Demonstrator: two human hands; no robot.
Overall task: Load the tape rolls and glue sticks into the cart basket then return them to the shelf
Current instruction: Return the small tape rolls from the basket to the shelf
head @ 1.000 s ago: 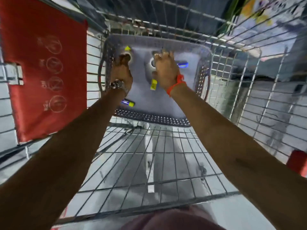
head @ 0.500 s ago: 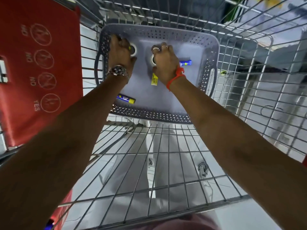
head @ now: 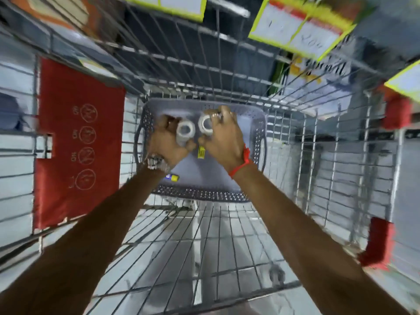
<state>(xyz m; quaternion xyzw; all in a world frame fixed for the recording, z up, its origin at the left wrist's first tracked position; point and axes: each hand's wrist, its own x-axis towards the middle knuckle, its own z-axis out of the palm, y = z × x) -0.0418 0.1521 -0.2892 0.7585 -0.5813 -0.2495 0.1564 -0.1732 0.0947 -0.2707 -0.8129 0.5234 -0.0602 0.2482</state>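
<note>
A grey perforated plastic basket (head: 256, 123) sits at the far end of the wire cart. My left hand (head: 166, 142), with a metal watch on the wrist, grips a white tape roll (head: 186, 132) above the basket. My right hand (head: 223, 135), with a red string on the wrist, grips a second white tape roll (head: 205, 125) right beside the first. A yellow glue stick (head: 201, 152) lies on the basket floor just below my right hand. Another glue stick (head: 172, 177), blue and yellow, lies near the basket's near left corner.
The cart's wire floor (head: 204, 242) stretches between my forearms. A red child-seat flap (head: 77, 142) hangs on the left wall. Red plastic bumpers (head: 378, 242) mark the right rim. Shelf price labels (head: 297, 30) with yellow borders show above the cart's far end.
Both hands have risen from the basket floor, each lifting a tape roll with it. The view has tilted upward, bringing the shelf labels into sight.
</note>
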